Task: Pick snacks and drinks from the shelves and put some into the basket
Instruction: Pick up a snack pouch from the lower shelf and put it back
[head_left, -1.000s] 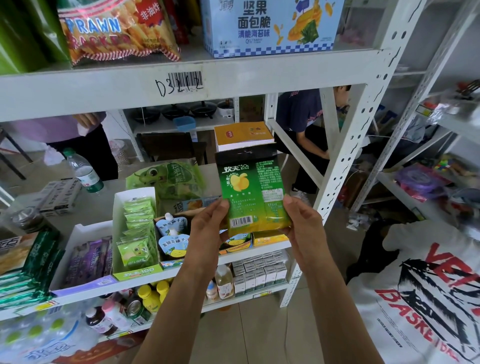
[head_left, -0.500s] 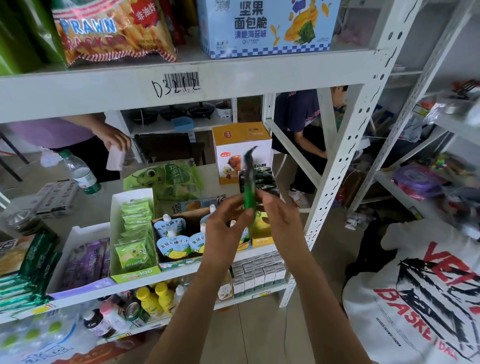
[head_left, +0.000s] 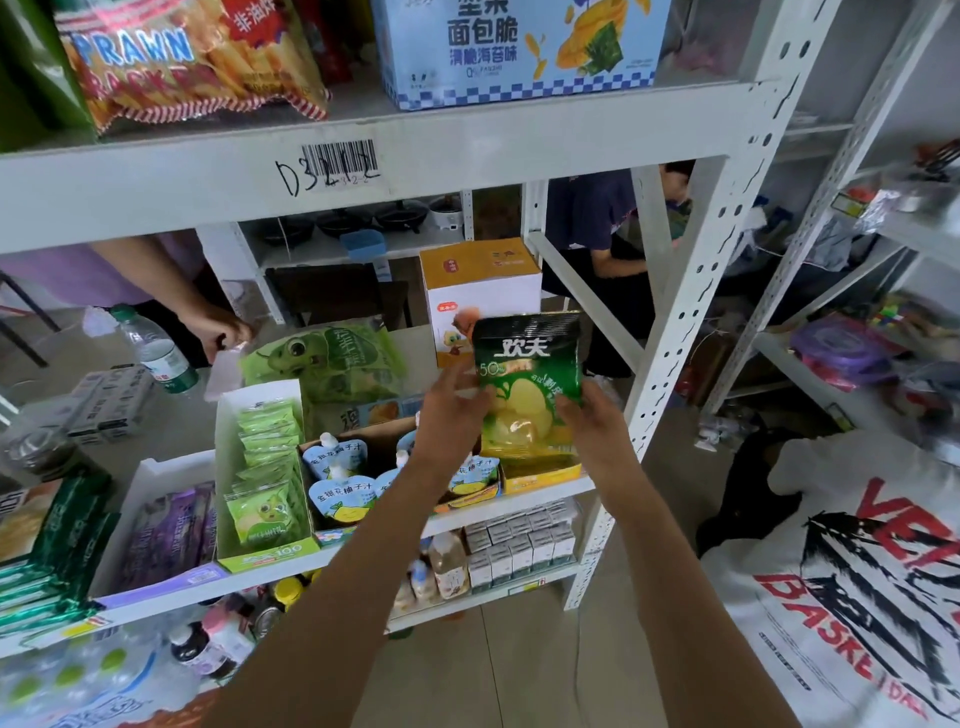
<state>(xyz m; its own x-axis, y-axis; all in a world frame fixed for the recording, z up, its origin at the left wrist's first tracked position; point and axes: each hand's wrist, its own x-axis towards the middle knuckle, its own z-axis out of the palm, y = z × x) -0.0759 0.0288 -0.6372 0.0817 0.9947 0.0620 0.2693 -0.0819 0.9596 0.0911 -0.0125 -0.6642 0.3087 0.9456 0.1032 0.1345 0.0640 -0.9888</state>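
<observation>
Both hands hold a green snack pouch (head_left: 527, 384) upright, front side facing the camera, just above the yellow box (head_left: 540, 470) on the middle shelf (head_left: 519, 512). The left hand (head_left: 452, 410) grips its left edge, the right hand (head_left: 589, 426) its right. Left of the yellow box, a cardboard box (head_left: 374, 441) holds spouted juice pouches (head_left: 337, 499); farther left, a white carton (head_left: 260, 556) holds green sachets (head_left: 262, 514).

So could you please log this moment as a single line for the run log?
stage: inspecting snack | green pouch: front showing, upright, above middle shelf | left hand: grips pouch | right hand: grips pouch | basket: unseen
</observation>
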